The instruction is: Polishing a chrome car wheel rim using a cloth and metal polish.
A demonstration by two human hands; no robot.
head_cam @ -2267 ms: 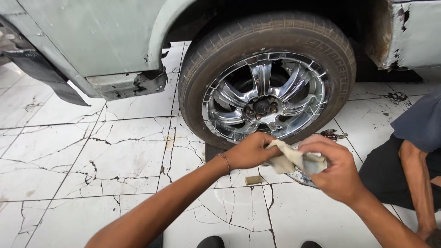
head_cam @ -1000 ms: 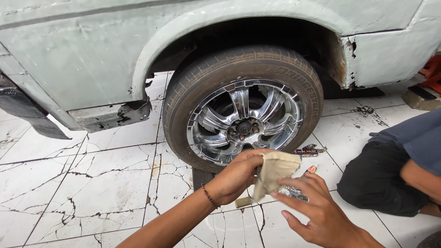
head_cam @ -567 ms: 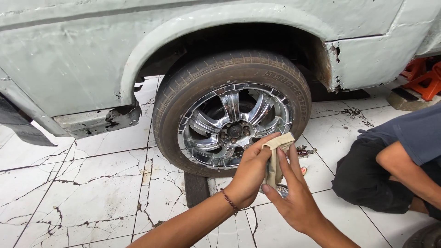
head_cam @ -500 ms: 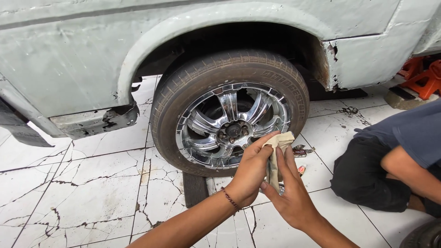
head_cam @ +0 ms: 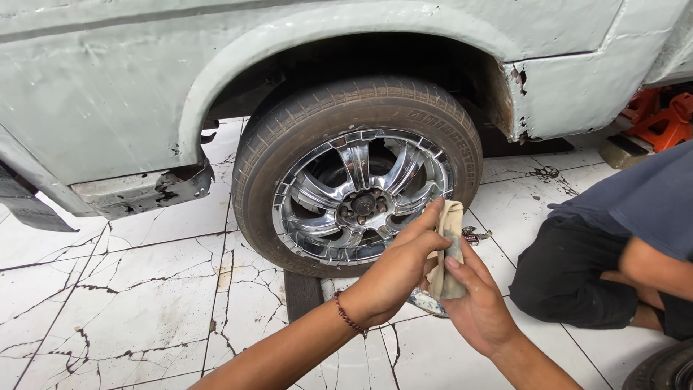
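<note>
My left hand (head_cam: 397, 271) and my right hand (head_cam: 473, 303) are pressed together around a folded beige cloth (head_cam: 449, 249), held upright between them. A shiny metal piece (head_cam: 426, 302) shows just under the hands. The hands hover in front of the lower right of a chrome wheel (head_cam: 361, 195) with a black tyre (head_cam: 310, 115), mounted on a pale grey-green vehicle (head_cam: 108, 87). A bead bracelet is on my left wrist.
Another person (head_cam: 613, 253) in dark shorts and a blue shirt crouches at the right. An orange jack stand (head_cam: 664, 119) stands behind them. A small key-like object (head_cam: 476, 235) lies on the cracked white tile floor (head_cam: 108, 303). A dark wedge (head_cam: 302, 292) sits under the tyre.
The cloth was spread loosely in my hands and is now folded narrow between them. The hands have risen closer to the wheel, and the view has shifted left.
</note>
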